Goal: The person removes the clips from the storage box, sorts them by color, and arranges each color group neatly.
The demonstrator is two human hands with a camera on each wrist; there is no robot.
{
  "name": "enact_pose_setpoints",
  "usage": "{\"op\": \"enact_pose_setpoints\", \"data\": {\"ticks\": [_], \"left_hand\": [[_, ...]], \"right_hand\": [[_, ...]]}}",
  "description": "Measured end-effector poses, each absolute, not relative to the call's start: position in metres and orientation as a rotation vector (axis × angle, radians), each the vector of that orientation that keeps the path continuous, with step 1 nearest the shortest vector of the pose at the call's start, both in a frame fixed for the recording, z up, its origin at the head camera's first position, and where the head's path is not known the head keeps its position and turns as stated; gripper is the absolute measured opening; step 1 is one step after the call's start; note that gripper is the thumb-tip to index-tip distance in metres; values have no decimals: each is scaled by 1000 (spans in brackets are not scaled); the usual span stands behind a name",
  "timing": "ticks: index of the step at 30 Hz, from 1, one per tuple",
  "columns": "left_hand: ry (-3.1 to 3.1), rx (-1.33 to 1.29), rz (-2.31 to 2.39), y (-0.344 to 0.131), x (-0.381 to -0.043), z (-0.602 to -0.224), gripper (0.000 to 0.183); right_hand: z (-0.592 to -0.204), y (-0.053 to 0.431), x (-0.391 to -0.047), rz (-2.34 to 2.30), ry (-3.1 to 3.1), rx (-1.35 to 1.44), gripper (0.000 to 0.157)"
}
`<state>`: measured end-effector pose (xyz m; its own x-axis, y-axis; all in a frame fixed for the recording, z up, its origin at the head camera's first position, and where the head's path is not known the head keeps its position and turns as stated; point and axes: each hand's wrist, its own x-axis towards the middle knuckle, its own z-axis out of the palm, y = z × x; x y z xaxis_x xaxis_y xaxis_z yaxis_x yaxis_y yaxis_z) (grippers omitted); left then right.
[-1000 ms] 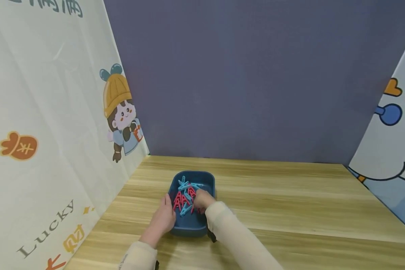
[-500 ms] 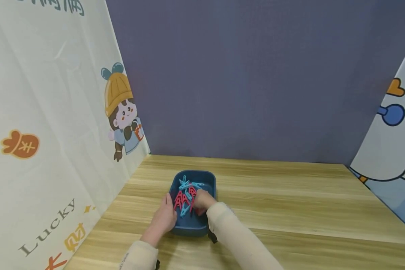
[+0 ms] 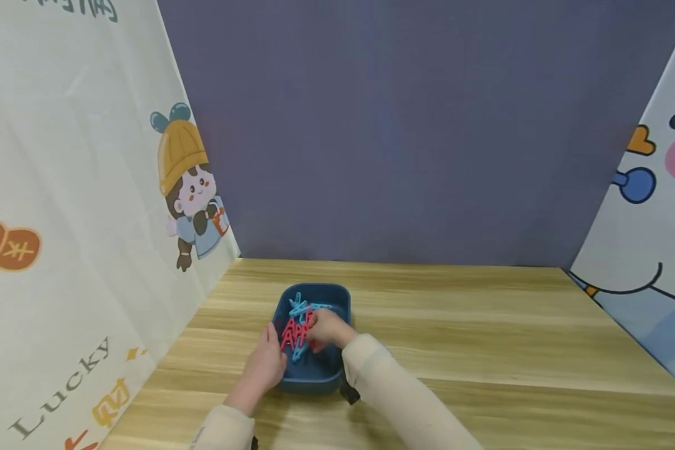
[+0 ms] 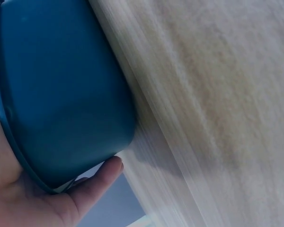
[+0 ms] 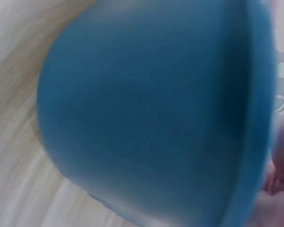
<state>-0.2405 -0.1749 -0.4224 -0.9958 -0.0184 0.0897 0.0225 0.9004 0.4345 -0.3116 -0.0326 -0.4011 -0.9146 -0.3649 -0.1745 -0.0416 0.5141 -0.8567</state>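
A dark blue rectangular plastic box (image 3: 315, 378) stands on the wooden table, holding a loose pile of red clothespins (image 3: 290, 334) and light blue clothespins (image 3: 299, 306). My left hand (image 3: 265, 361) grips the box's left side at the rim; in the left wrist view one finger (image 4: 97, 187) lies along the outer wall. Inside the box, my right hand (image 3: 327, 328) has its fingers curled over the right part of the pile. Red plastic shows under those fingers, and they pinch a red clothespin mostly hidden by the hand. The box wall (image 5: 146, 109) fills most of the right wrist view.
The wood-grain table (image 3: 461, 331) extends right of the box and behind it. A dark grey-blue panel (image 3: 371, 131) closes off the back. Printed white sheets stand at the left (image 3: 90, 156) and right (image 3: 669, 250) edges.
My right hand has shifted slightly left and up over the pile, and red plastic shows below its fingers. My left hand stays on the box. The head view has turned a little right.
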Motion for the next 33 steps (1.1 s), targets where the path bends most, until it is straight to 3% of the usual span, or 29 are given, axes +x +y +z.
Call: {"op": "enact_pose_setpoints", "data": {"ticks": [19, 33], "left_hand": [[-2930, -78, -625, -176, -238, -422, 68], [-2988, -12, -670, -174, -237, -422, 69]], "right_hand": [[-383, -21, -312, -1633, 2237, -402, 18], [-373, -3, -318, -1698, 2187, -382, 32]]}}
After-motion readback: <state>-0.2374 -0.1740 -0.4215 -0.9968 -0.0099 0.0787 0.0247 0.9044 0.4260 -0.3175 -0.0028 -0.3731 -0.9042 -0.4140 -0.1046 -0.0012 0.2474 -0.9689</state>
